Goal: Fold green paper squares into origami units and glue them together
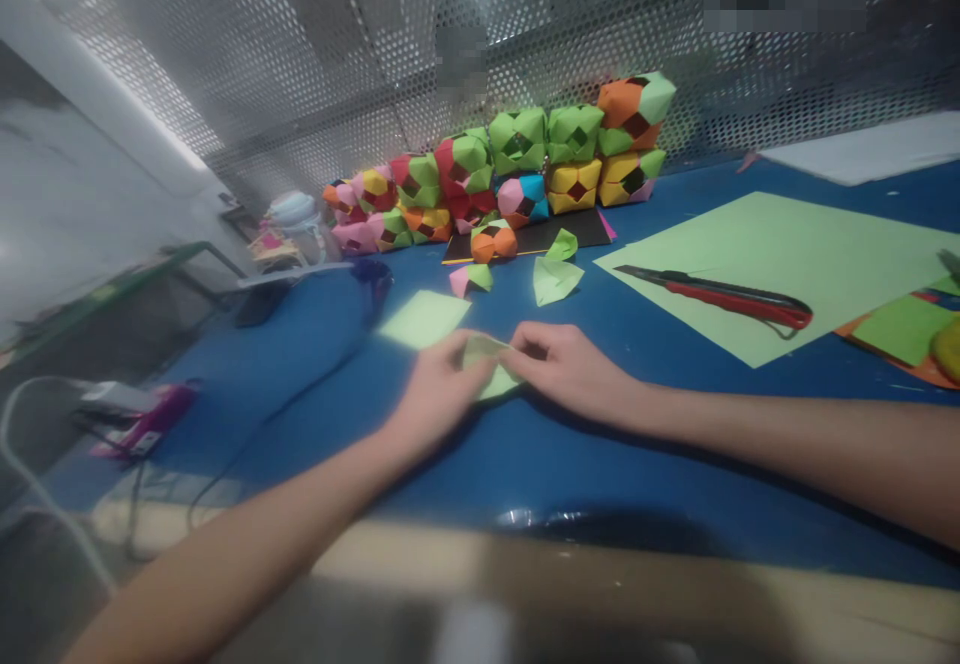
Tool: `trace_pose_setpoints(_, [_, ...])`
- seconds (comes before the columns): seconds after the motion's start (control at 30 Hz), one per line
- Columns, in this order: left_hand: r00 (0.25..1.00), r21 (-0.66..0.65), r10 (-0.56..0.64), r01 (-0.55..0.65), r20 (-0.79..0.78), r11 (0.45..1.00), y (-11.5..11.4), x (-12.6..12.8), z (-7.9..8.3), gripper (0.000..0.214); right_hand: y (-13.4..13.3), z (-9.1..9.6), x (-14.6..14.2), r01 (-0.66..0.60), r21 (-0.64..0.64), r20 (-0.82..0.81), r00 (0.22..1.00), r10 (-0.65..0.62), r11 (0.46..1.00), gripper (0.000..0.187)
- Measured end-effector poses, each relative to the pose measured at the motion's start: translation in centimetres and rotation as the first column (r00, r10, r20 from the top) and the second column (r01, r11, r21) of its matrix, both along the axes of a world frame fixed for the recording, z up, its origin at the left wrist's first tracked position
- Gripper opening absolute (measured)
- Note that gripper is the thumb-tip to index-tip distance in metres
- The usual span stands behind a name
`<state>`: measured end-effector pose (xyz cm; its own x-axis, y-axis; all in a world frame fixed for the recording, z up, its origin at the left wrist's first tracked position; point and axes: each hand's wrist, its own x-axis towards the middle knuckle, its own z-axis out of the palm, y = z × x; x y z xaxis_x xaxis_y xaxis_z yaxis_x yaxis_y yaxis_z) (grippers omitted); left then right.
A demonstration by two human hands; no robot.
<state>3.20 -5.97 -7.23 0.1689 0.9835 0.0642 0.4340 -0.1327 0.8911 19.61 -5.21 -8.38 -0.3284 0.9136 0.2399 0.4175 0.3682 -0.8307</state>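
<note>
Both of my hands meet over a small light green piece of paper (pixel 491 369) lying on the blue table (pixel 600 474). My left hand (pixel 439 389) has its fingers curled and pressed on the paper's left side. My right hand (pixel 566 364) pinches the paper's right edge with bent fingers. Much of the paper is hidden under my fingers. A flat light green square (pixel 424 317) lies just behind my left hand.
A row of stacked, many-coloured folded paper cubes (pixel 517 169) lines the perforated metal wall. Loose folded pieces (pixel 555 279) lie in front. A red and black utility knife (pixel 720 296) rests on a large green sheet (pixel 787 244) to the right. Cables and a pink tool (pixel 154 419) sit left.
</note>
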Motion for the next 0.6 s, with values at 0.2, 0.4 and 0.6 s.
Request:
trace_pose_setpoints(0.2, [0.997,0.030,-0.003,0.005,-0.082,1.000,-0.11,0.08,0.14,0.010,0.02,-0.34,-0.10,-0.011,0.117,-0.094,0.995,0.022,0.993,0.007])
trace_pose_setpoints(0.4, [0.989,0.064,-0.029,0.038,-0.142,0.997,-0.45,0.64,0.54,0.007,-0.06,-0.38,0.02,-0.054,0.191,-0.136,0.987,0.081,0.980,0.012])
trace_pose_setpoints(0.6, [0.980,0.101,-0.049,0.069,-0.192,0.992,-0.57,0.59,0.44,0.006,-0.13,-0.20,0.09,-0.060,0.208,-0.131,0.987,0.089,0.976,0.011])
